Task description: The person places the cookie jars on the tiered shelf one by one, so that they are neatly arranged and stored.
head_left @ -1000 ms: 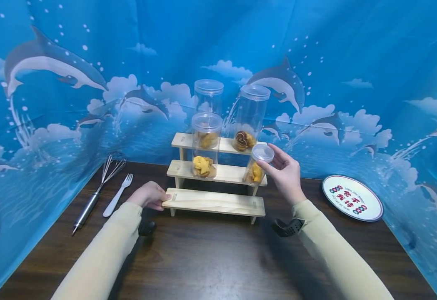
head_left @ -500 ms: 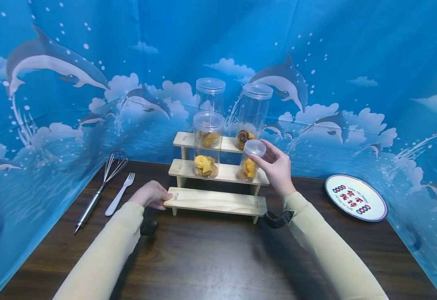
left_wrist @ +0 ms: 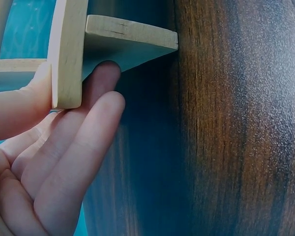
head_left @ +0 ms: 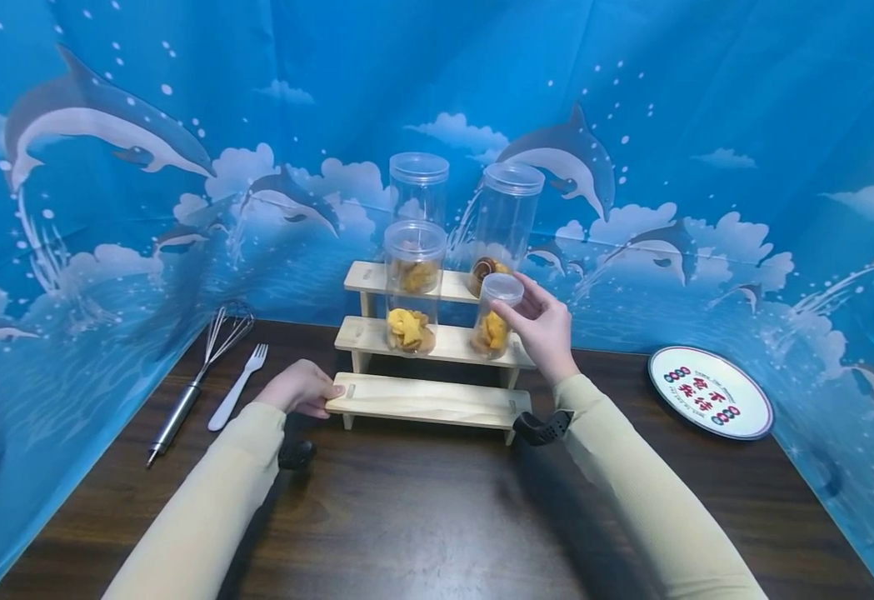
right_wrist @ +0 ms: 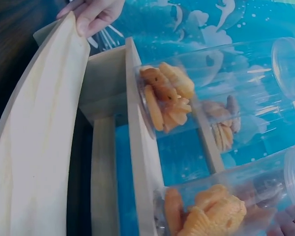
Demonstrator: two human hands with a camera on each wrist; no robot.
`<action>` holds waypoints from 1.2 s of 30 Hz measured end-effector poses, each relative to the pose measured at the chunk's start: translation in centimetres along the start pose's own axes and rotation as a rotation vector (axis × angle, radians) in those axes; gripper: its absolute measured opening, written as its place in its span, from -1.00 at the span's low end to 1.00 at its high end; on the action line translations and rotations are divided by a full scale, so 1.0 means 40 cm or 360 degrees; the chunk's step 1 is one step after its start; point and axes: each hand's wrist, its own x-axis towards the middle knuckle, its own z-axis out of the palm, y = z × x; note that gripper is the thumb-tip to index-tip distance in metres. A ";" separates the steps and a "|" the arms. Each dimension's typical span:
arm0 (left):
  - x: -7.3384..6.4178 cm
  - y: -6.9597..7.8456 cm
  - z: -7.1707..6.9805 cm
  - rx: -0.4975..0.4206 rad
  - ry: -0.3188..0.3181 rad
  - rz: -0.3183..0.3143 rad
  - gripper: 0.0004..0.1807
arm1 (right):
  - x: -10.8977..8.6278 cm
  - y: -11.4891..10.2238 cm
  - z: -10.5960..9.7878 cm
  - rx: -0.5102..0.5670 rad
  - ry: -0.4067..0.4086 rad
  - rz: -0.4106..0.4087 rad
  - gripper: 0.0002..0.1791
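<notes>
My left hand (head_left: 297, 389) grips the left end of the lowest step of a three-step wooden display stand (head_left: 429, 400); in the left wrist view the thumb lies on top of the board (left_wrist: 68, 54) and fingers reach under it. My right hand (head_left: 546, 335) holds a small clear lidded jar (head_left: 491, 327) near its top, its base at the right part of the middle step. Yellow-orange cookies show in that jar (right_wrist: 214, 211) in the right wrist view. A taller cookie jar (head_left: 412, 292) stands at the left of the same step.
Two tall lidded cookie jars stand on the top step, one right (head_left: 507, 225), one left (head_left: 419, 196) behind the middle-step jar. A whisk (head_left: 195, 387) and a white fork (head_left: 239, 387) lie left. A printed plate (head_left: 710, 393) lies right. A dolphin-patterned cloth (head_left: 706, 125) hangs behind.
My right hand has moved left with the small jar along the middle step, and the jar has gone from tilted to nearly upright. My left hand keeps its grip on the stand.
</notes>
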 end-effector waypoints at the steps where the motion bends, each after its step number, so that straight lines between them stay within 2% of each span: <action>1: 0.001 -0.001 -0.001 0.0003 -0.0001 0.0000 -0.65 | 0.005 0.013 0.003 0.0003 0.0014 -0.0003 -0.32; 9: 0.001 -0.002 -0.002 -0.0022 0.0006 0.0003 -0.65 | 0.005 0.034 0.021 -0.0030 0.0090 -0.0061 -0.25; 13: 0.003 0.000 -0.005 -0.0023 0.0012 -0.0007 -0.65 | 0.003 0.033 0.024 -0.0048 0.0098 -0.0055 -0.24; 20: 0.018 0.001 -0.014 -0.0013 -0.0040 -0.0017 -0.65 | -0.003 0.034 0.025 -0.0054 0.0106 -0.0066 -0.23; 25: 0.013 0.004 -0.002 0.0005 0.0003 -0.0025 -0.66 | -0.005 0.037 0.022 -0.0047 0.0102 -0.0074 -0.22; 29: 0.010 0.007 -0.002 -0.0001 -0.0004 0.0001 -0.65 | -0.004 0.036 0.012 -0.0039 0.0083 -0.0084 -0.19; 32: 0.015 0.008 -0.004 0.0002 -0.0016 0.0011 -0.65 | -0.008 0.033 0.001 -0.0035 0.0047 -0.0086 -0.18; 36: 0.018 0.005 -0.005 0.0000 -0.0018 0.0010 -0.65 | -0.035 -0.018 -0.011 -0.0052 -0.0001 -0.0072 -0.25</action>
